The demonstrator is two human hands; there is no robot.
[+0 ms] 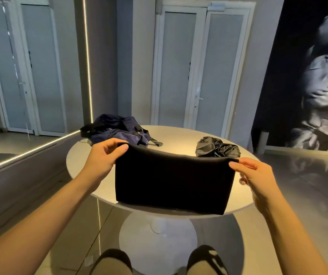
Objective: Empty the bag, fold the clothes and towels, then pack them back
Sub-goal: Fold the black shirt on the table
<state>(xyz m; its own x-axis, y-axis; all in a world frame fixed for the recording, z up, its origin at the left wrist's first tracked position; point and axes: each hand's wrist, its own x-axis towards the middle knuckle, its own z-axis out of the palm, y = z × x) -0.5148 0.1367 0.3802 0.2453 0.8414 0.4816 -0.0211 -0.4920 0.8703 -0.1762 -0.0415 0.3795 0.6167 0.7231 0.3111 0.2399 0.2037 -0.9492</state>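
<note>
My left hand [104, 155] pinches the top left corner of a black cloth [174, 182], and my right hand [255, 175] pinches the top right corner, so the folded cloth hangs stretched between them above the near edge of the round white table [179, 147]. Beyond it, on the table's far left, lies the slumped navy bag [117, 130]. On the far right sits a crumpled black garment [216, 149], well apart from the bag.
</note>
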